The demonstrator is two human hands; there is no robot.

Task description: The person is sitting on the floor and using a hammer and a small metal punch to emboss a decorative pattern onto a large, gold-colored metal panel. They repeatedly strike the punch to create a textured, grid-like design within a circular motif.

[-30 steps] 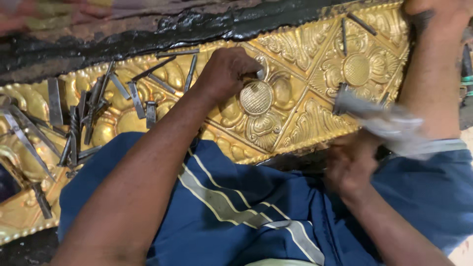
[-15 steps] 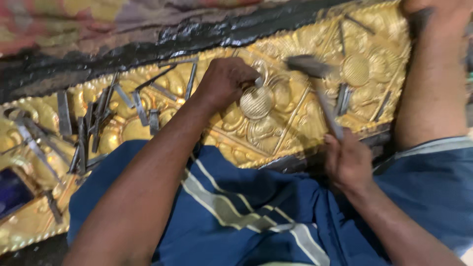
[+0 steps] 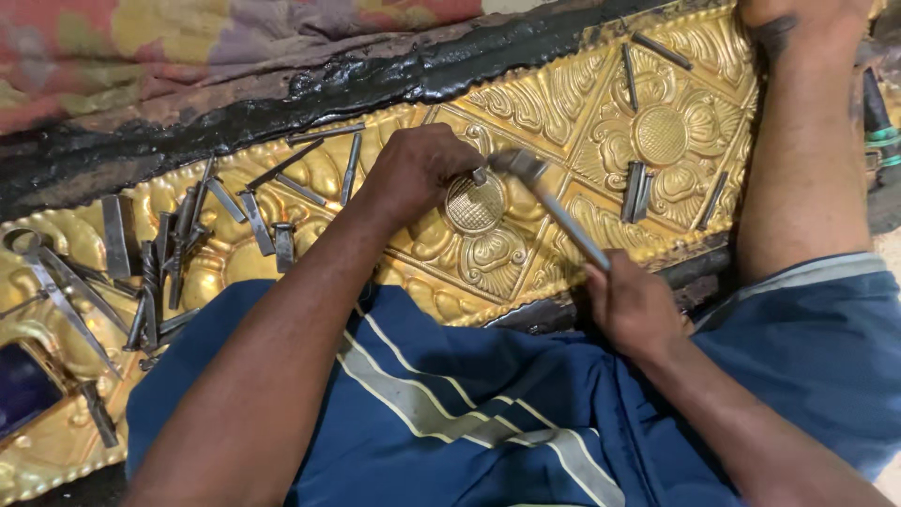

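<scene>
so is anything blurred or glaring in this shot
In the head view the hammer is smeared by motion near its head; the left hand, right hand and loose punches are sharp. The embossed gold sheet shines softly without blown glare; the black pitch has wet highlights.

My right hand (image 3: 636,305) has swung the slim steel hammer (image 3: 554,208) down: a second ago it was a raised blur out to the right, half a second ago its head hung above the embossed golden metal panel (image 3: 572,113). Now the head meets the top of the small steel punch (image 3: 481,176) pinched in my left hand (image 3: 424,169) over the round crosshatched boss.
</scene>
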